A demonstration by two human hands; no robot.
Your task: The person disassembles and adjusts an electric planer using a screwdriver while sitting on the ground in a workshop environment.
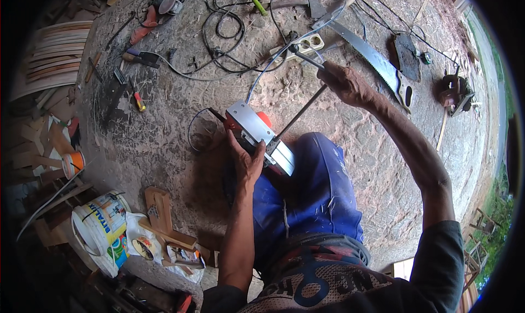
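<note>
Planer [249, 118], upturned, on seated person's lap, metal sole up; clock centred there, twelve away from person. Left hand [245, 160] at seven, clasping planer's near side, thumb beside sole's gap. Blue trousers [322, 190] at five. Right hand [345, 83] at two, fist wrapped round metal rod [301, 114], whose lower end I see at gap. Farther: power strip [305, 43] toward one, screwdriver [140, 102] between nine and ten, handsaw [367, 54] at two.

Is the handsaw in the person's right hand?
No, the handsaw lies on the ground, while the right hand holds a metal rod.
</note>
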